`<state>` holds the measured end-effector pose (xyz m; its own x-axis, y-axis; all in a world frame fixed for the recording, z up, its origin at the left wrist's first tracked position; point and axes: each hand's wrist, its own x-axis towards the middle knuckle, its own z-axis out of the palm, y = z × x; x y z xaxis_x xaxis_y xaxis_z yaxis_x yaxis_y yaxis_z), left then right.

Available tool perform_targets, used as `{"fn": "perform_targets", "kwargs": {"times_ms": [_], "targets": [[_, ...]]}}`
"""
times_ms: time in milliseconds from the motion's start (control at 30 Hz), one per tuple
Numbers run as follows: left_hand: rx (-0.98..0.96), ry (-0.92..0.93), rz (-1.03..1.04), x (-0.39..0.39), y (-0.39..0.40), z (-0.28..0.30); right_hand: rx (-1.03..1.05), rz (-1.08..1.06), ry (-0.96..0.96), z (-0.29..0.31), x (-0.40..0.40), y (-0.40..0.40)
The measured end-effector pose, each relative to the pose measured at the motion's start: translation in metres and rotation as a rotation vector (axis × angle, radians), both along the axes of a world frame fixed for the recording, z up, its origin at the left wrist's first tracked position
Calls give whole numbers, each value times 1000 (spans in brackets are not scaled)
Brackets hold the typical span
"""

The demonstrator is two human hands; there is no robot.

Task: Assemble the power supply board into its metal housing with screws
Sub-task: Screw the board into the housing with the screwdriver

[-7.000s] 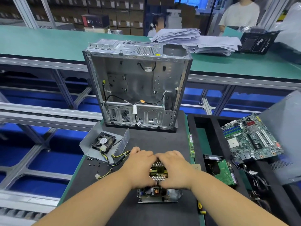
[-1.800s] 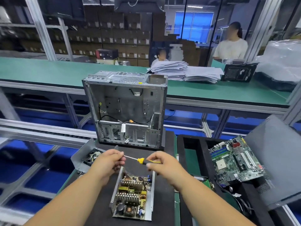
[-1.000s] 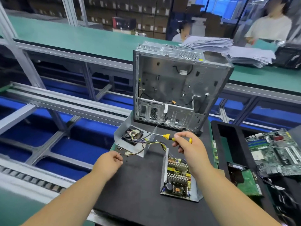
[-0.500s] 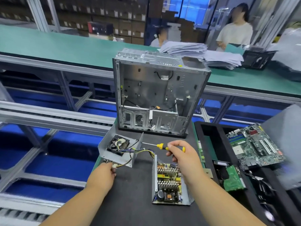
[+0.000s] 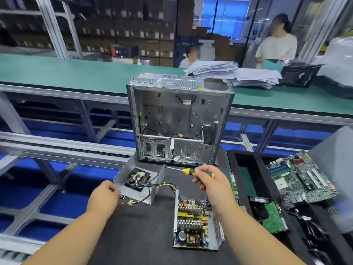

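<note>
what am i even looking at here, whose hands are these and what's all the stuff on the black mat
This is one picture from a camera worn on a person's head, looking down at their own bare hands. The right hand holds a yellow-handled screwdriver in its grip. The left hand reaches toward some small screws on the black mat. Near the right forearm lies the power supply board in an open metal tray. Beside the left hand sits a metal housing with a fan inside, joined to the board by coloured wires. Behind stands an empty computer case. To the right is a motherboard.
</note>
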<state>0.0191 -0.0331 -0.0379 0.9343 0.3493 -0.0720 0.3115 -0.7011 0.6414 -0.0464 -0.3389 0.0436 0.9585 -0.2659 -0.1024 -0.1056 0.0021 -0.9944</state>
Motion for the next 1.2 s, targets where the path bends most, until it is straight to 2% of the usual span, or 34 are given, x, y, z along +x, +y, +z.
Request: {"fn": "perform_targets", "kwargs": {"times_ms": [100,333,500,967,1100,1200], "targets": [[-185,-51,-11,0,-21,22,3,12,-9,4,0,-6],[-840,-77,-165,-6,-97,68,-5,43,-42,18,-3,-31],[-1060,-25,-219,-11,-140,84,-22,27,-72,24,-10,-54],[-1070,46,-324,-16,-210,81,-18,27,-52,24,-22,-112],[-961,51,-416,-17,-219,79,-60,33,-42,24,-23,-123],[-906,16,-382,-15,-223,76,-80,38,-44,23,-24,-129]]}}
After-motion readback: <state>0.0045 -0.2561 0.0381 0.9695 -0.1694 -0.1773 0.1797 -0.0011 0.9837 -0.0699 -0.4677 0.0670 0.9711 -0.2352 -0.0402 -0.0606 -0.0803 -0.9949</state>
